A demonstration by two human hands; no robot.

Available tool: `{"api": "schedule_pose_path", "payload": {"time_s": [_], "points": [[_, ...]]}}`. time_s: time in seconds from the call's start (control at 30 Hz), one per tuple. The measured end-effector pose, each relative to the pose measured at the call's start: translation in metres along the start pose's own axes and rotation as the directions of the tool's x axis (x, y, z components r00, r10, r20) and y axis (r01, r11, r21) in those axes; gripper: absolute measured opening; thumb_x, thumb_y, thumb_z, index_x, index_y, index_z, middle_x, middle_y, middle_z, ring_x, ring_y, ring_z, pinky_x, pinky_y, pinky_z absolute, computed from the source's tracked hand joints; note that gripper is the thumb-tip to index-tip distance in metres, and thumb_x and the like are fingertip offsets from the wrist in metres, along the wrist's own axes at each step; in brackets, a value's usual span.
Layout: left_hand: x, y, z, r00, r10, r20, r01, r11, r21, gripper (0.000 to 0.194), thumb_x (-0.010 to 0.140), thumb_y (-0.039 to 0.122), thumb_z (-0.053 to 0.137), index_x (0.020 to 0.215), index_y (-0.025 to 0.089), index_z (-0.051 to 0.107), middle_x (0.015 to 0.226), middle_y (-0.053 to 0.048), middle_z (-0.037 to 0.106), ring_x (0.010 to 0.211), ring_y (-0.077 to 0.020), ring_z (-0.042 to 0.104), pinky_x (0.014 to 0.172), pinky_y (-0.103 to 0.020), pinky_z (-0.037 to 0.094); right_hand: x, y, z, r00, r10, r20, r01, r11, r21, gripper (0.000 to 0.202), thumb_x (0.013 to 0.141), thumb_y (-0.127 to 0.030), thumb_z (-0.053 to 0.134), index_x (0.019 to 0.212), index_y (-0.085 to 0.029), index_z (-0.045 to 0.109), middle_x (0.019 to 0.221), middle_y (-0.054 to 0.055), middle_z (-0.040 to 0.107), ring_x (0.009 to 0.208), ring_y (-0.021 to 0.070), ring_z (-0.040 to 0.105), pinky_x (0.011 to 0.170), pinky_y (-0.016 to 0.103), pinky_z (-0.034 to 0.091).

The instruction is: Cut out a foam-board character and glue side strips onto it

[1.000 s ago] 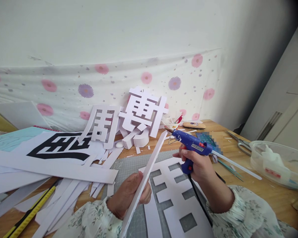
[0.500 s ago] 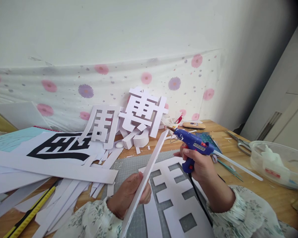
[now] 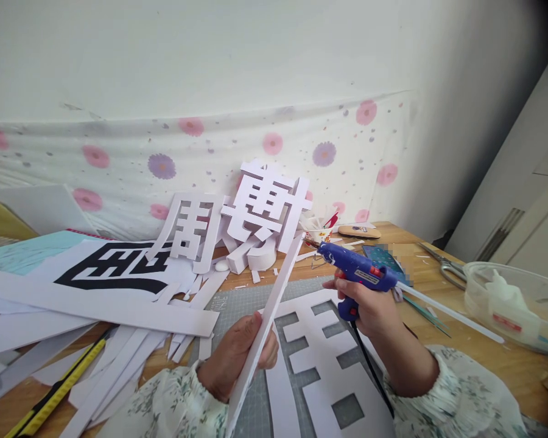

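Observation:
A long white foam board strip (image 3: pixel 269 316) stands tilted on edge in my left hand (image 3: pixel 243 351), which is closed round its lower half. My right hand (image 3: pixel 369 304) grips a blue hot glue gun (image 3: pixel 354 266), with a white glue stick (image 3: pixel 452 313) poking out of its back. The gun's nozzle is close to the strip's upper end; whether it touches I cannot tell. Below both hands a white cut-out foam character (image 3: pixel 319 365) lies flat on the grey cutting mat (image 3: pixel 228 304).
White foam characters (image 3: pixel 265 204) lean by the flowered sheet (image 3: pixel 201 149) at the back. Foam offcuts (image 3: pixel 119 365), a printed character (image 3: pixel 114 267) and a yellow utility knife (image 3: pixel 59 389) lie left. Scissors (image 3: pixel 450 267) and a clear plastic tub (image 3: pixel 488 292) are right.
The glue gun has shifted very slightly left relative to the strip, its nozzle nearer the upper end. The whole view has moved a little; both hands keep their hold.

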State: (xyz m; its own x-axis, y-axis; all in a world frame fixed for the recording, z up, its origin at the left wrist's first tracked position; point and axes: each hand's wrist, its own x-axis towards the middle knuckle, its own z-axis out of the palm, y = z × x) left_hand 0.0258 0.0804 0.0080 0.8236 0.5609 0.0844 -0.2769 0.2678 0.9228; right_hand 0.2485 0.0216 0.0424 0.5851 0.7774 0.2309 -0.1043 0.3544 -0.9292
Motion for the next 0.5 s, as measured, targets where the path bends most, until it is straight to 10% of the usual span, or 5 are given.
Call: {"api": "schedule_pose_path", "payload": {"time_s": [0.5], "points": [[-0.0022, 0.0008, -0.0043, 0.994, 0.0, -0.11, 0.004, 0.999, 0.036, 0.061, 0.087, 0.067, 0.058, 0.051, 0.019, 0.046, 0.042, 0.005, 0.033, 0.043, -0.0087, 0.026, 0.049, -0.03, 0.018, 0.0021, 0.0079, -0.0076, 0.994, 0.086, -0.061, -0.095, 0.982, -0.163, 0.024, 0.053, -0.035, 0.086, 0.063, -0.024, 0.067, 0.051, -0.002, 0.058, 0.045, 0.0139, 0.048, 0.04, 0.027, 0.036]]}}
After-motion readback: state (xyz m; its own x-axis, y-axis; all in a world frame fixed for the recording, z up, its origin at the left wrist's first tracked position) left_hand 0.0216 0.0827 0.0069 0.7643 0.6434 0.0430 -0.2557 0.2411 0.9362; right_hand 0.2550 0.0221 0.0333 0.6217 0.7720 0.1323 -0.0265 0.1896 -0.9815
